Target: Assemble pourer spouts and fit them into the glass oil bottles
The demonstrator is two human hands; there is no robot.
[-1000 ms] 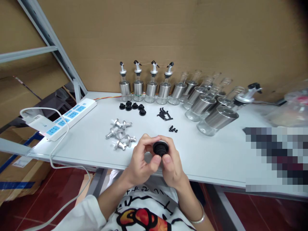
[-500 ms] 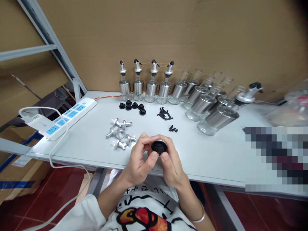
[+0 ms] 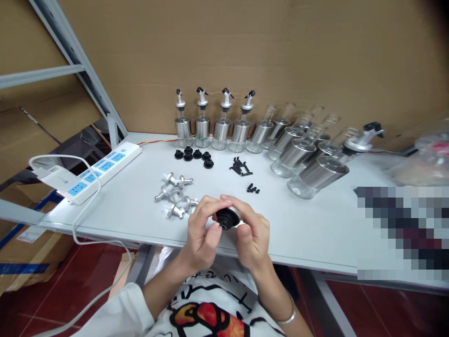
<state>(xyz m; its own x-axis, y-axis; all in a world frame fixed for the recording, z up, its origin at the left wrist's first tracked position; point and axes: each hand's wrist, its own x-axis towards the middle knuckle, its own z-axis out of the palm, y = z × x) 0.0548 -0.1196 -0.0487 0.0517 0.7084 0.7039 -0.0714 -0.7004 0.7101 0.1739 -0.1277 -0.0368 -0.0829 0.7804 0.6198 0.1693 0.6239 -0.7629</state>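
Observation:
Between my two hands is a bottle pourer with a black ribbed stopper (image 3: 226,220), its narrow end tilted toward me and to the left. A silvery rim shows on its right side; the spout beyond is hidden. My left hand (image 3: 202,231) pinches it, thumb by the stopper's narrow end and fingers over the top. My right hand (image 3: 255,234) has its fingers on the upper rim, while its thumb stands slightly off the stopper. Nearest to my left hand lies a pile of silver pourer spouts (image 3: 175,194). Farther back sit several black rubber stoppers (image 3: 197,154).
Small black levers (image 3: 240,166) and tiny black caps (image 3: 252,188) lie mid-table. Glass bottles with steel sleeves (image 3: 221,130) line the back; several carry pourers, including a front-right bottle (image 3: 322,173). A power strip (image 3: 105,171) with a white cable is at left, a plastic bag (image 3: 424,159) at right.
The stopper has tipped, its narrow end swinging down and left, so the silver rim shows more on the right. My right thumb has moved away from the stopper.

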